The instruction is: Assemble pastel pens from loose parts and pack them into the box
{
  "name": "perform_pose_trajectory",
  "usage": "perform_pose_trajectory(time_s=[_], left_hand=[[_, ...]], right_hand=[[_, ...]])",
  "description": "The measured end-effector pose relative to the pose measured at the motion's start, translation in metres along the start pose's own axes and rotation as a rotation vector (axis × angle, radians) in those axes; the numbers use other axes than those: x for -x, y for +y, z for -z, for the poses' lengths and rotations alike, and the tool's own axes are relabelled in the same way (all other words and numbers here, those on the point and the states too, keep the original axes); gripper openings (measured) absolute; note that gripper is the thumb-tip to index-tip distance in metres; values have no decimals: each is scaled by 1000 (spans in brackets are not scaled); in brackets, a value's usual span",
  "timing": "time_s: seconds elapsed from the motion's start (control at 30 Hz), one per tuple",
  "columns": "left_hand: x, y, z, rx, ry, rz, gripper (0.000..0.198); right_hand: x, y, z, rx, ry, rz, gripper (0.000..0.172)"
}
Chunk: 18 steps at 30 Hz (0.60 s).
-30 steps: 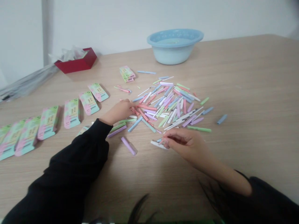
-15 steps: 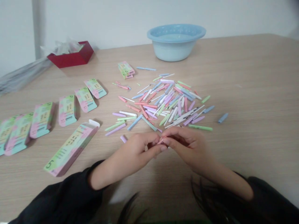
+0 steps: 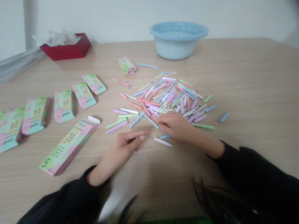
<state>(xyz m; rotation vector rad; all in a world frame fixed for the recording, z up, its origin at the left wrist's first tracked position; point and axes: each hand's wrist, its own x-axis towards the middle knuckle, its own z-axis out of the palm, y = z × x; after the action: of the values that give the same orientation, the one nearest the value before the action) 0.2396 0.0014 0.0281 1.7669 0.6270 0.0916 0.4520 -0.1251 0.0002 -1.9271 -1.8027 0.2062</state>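
Note:
A pile of pastel pen parts (image 3: 173, 96), with caps, barrels and thin refills mixed together, lies on the table. My right hand (image 3: 177, 126) is at its near edge, fingers curled down and pinched beside a grey-green pen barrel (image 3: 151, 121); whatever they grip is hidden. My left hand (image 3: 127, 144) is closed just left of it, thumb pressed against the forefinger. A bit of purple shows beneath its fingers, too little to name. Between the hands lie a white pen barrel (image 3: 163, 142) and a blue pen part (image 3: 165, 136), the latter partly behind my right hand.
Several flat pastel cartons (image 3: 64, 105) line the left side, with a longer open carton (image 3: 70, 146) nearer me. Two small cartons (image 3: 126, 65) are stacked behind the pile. At the back stand a blue basin (image 3: 177, 46) and a red tray (image 3: 67, 51) holding clear plastic bags.
My hands, together before, have parted. The right one moved up to the pile and the left one shifted left. The white barrel and blue part now show between them.

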Motion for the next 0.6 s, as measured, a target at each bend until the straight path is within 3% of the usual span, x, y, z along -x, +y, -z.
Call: perform_pose_trajectory(time_s=[0.17, 0.4, 0.6], left_hand=[[5, 8, 6, 60, -43, -111, 35], [12, 4, 3, -90, -156, -154, 34], [9, 0, 2, -24, -184, -139, 32]], right_hand=[[-12, 4, 10, 43, -31, 6, 24], [-46, 6, 3, 168, -122, -11, 27], [-50, 1, 5, 212, -93, -14, 24]])
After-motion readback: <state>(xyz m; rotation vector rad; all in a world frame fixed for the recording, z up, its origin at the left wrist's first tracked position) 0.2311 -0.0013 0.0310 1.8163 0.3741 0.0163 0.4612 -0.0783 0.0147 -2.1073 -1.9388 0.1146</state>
